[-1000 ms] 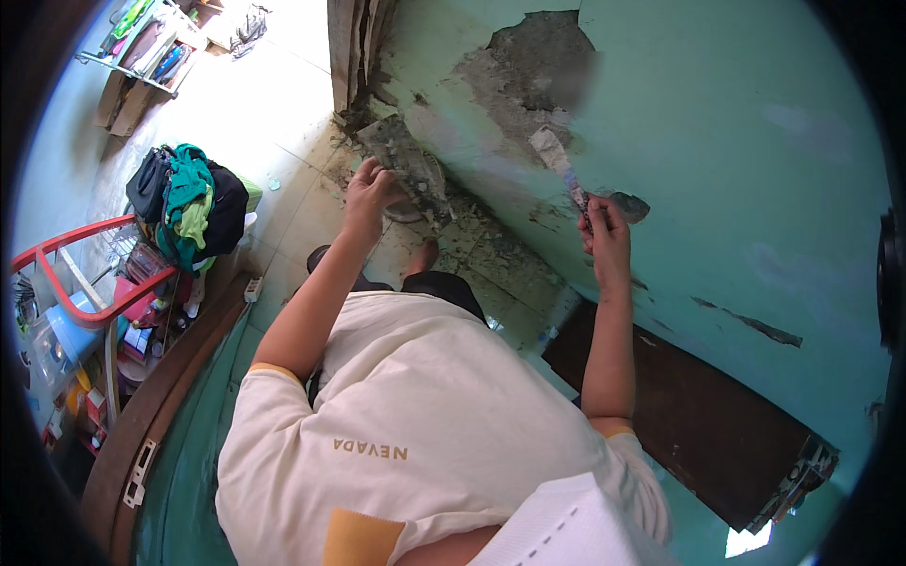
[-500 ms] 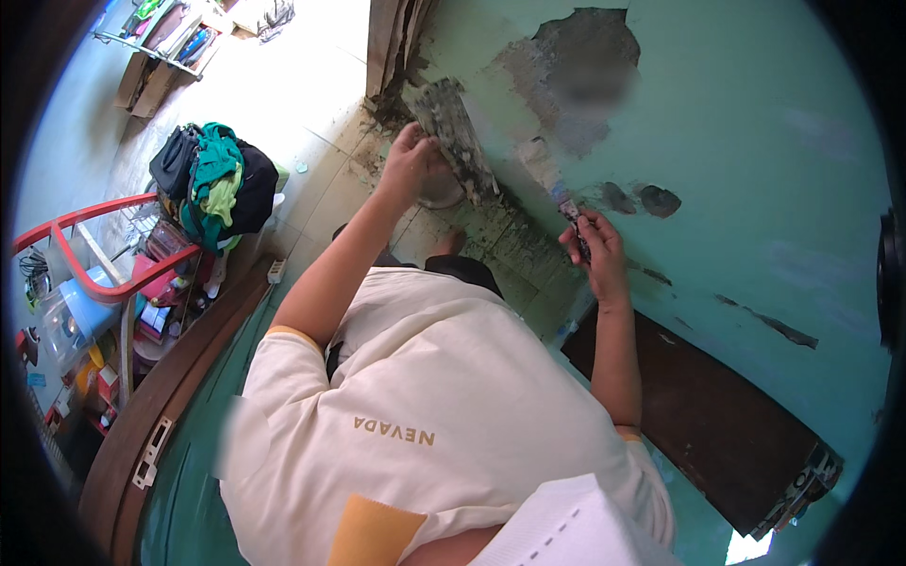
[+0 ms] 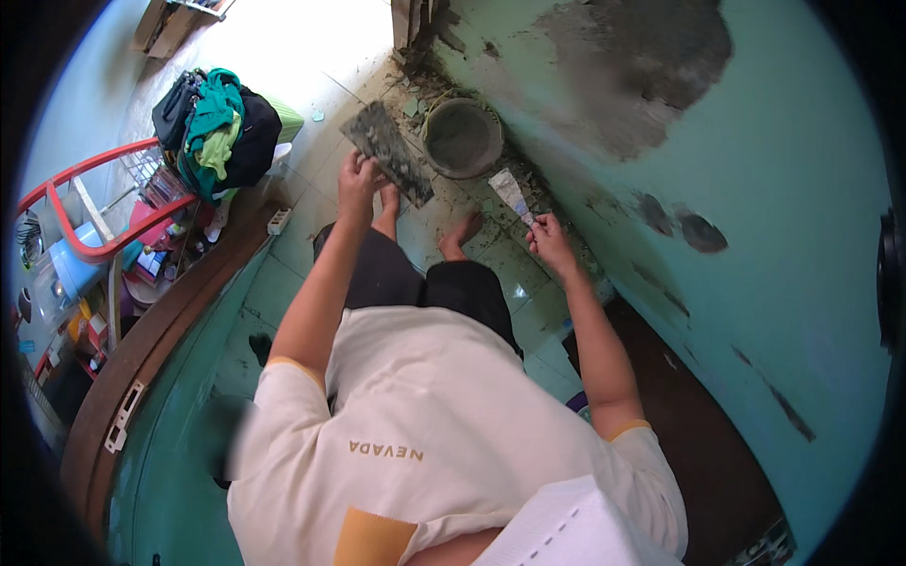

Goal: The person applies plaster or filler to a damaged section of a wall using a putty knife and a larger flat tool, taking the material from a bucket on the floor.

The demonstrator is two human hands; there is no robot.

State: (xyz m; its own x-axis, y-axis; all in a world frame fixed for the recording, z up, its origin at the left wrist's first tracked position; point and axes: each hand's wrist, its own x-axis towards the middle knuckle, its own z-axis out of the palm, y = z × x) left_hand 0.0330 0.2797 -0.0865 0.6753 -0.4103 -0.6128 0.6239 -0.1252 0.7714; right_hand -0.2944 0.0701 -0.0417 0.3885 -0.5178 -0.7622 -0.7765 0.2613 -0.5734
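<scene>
My left hand (image 3: pixel 359 184) is closed on the near edge of a flat, rectangular board (image 3: pixel 387 151) crusted with grey mortar. In my right hand (image 3: pixel 552 243) I grip a putty knife (image 3: pixel 511 193) by its handle; its pale, smeared blade points up and left. Beyond and between the two tools, a round bucket (image 3: pixel 462 139) of grey mix stands on the floor by the wall. The knife blade is just apart from the bucket's near right side. On the green wall (image 3: pixel 793 179) there is a large grey patch (image 3: pixel 651 71) and smaller dark patches (image 3: pixel 703 233).
Debris lies on the tiled floor (image 3: pixel 321 170) along the wall's foot. My bare feet (image 3: pixel 462 234) are near the bucket. To the left are a pile of clothes (image 3: pixel 222 141), a red-framed rack (image 3: pixel 99 250) with household goods, and a brown door edge (image 3: pixel 179 349). A dark brown panel (image 3: pixel 679 406) is at the right.
The putty knife has come away from the wall, down and left toward the bucket. The board has moved left, uncovering the bucket. My view has tilted, showing my feet and legs.
</scene>
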